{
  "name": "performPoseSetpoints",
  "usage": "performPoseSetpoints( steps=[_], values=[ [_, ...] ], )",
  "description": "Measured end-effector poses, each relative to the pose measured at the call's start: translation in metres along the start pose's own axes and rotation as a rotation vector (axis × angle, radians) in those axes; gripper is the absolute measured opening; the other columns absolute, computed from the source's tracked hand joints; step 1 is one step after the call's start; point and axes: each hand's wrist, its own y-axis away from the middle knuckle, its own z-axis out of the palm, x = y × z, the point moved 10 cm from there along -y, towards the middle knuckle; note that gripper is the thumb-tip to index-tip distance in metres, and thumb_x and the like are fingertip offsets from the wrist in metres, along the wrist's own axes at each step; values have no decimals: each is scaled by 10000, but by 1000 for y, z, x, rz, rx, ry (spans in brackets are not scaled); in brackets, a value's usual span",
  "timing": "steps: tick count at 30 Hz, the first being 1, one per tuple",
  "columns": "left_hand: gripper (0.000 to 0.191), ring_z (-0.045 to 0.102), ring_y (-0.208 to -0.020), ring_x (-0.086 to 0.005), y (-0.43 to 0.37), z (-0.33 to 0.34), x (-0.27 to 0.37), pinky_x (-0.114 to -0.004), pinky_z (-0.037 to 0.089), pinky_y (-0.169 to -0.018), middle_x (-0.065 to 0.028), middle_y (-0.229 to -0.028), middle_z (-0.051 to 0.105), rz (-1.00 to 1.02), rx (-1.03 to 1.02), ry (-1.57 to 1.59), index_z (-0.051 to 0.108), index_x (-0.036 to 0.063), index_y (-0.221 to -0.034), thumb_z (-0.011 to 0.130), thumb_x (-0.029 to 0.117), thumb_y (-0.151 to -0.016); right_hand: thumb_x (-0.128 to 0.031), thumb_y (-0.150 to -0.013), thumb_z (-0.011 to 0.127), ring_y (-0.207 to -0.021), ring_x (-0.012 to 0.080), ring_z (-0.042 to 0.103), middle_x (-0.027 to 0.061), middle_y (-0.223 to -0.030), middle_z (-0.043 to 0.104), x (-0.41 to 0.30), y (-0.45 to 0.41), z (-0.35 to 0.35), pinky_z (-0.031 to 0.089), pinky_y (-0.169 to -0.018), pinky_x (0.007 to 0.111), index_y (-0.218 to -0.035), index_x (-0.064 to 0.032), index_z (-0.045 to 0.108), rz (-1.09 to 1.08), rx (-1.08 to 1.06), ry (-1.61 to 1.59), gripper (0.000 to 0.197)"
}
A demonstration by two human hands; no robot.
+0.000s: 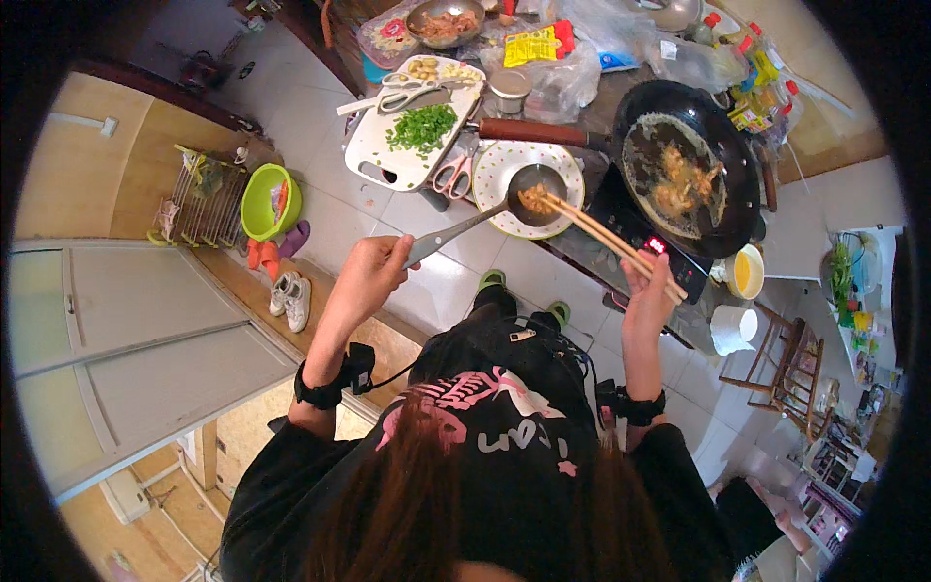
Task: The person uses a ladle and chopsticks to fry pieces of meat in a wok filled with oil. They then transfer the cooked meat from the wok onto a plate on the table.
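Observation:
My left hand (371,273) grips the grey handle of a ladle (451,231). The ladle's dark bowl holds a browned piece of fried food (534,198) above a white plate with coloured dots (489,174). In my right hand (649,295) is a pair of wooden chopsticks (611,240), their tips at the food in the ladle. To the right, a black wok (631,109) sits on an induction cooker (618,204) with a lit red display. More fried pieces (680,182) lie in bubbling oil in the wok, whose wooden handle (534,132) points left behind the plate.
A white cutting board (364,149) bears chopped green onion (422,129) and kitchen scissors. Pink-handled scissors (454,177) lie beside it. Farther back are a bowl of meat (445,25), plastic bags and bottles. A yellow-filled bowl (743,271) and paper roll (734,324) stand right. Another person's legs show lower right.

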Motion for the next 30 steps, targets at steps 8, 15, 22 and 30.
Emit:
performPoseSetpoints(
  steps=[8,15,22,30],
  values=[
    [421,432,-460,-113,-24,4,7,-280,360,-450,-44,-494,453,135,2,-158,587,-44,-727,411,293,-909,-306,-888,486,-749,208,602,141,-875,566,30,14,-24,531,-708,271,-894,55,528,6,135,26,364],
    [359,541,-606,-400,-68,18,-2,-441,421,-582,-243,-606,540,245,25,-127,561,-71,-666,429,184,-881,-301,-897,469,-717,203,610,143,-859,573,41,-8,7,523,-696,253,-924,69,524,-133,147,151,374],
    [348,528,-549,-383,-78,12,22,-427,400,-516,-226,-557,519,408,82,-300,527,-57,-658,428,184,-889,-251,-907,452,-656,178,604,136,-812,588,49,6,14,505,-623,261,-954,87,552,-165,127,292,356],
    [232,544,-507,-343,-65,30,32,-402,438,-448,-182,-549,521,631,74,-663,429,-6,-695,448,142,-874,-198,-909,443,-617,162,601,140,-849,596,50,19,43,483,-554,243,-1027,53,565,-247,0,429,303]
  ],
)
